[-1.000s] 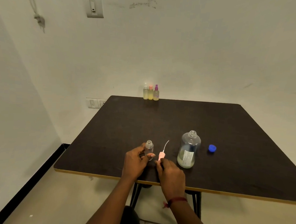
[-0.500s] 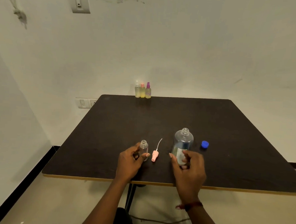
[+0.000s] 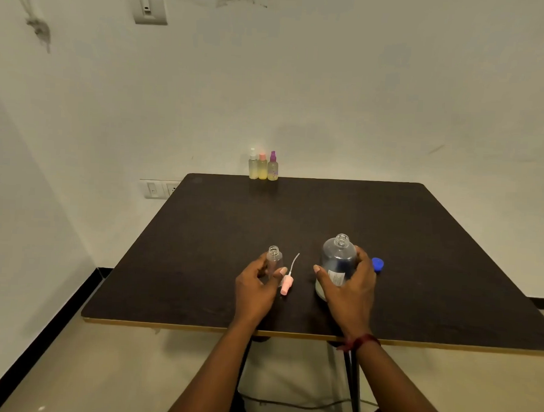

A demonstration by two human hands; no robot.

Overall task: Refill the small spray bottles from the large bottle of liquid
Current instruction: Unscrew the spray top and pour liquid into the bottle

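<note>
1. Left hand [image 3: 255, 287] is curled round the open small bottle [image 3: 274, 259] near the table's [image 3: 420, 245] front edge, same as a second ago, so it's steadied for filling.
2. Three filled spray bottles [image 3: 262, 166] sit at the far edge, untouched.
3. Pink spray head [image 3: 286, 285] now lies flat just right of the small bottle. The right hand was pinching it a second ago.
4. Right hand [image 3: 351, 288] has shifted over and wraps the uncapped large bottle [image 3: 338, 259], which is upright with only a little liquid left. Pouring looks next.
5. Blue cap [image 3: 378, 264] lies just beside it.
</note>
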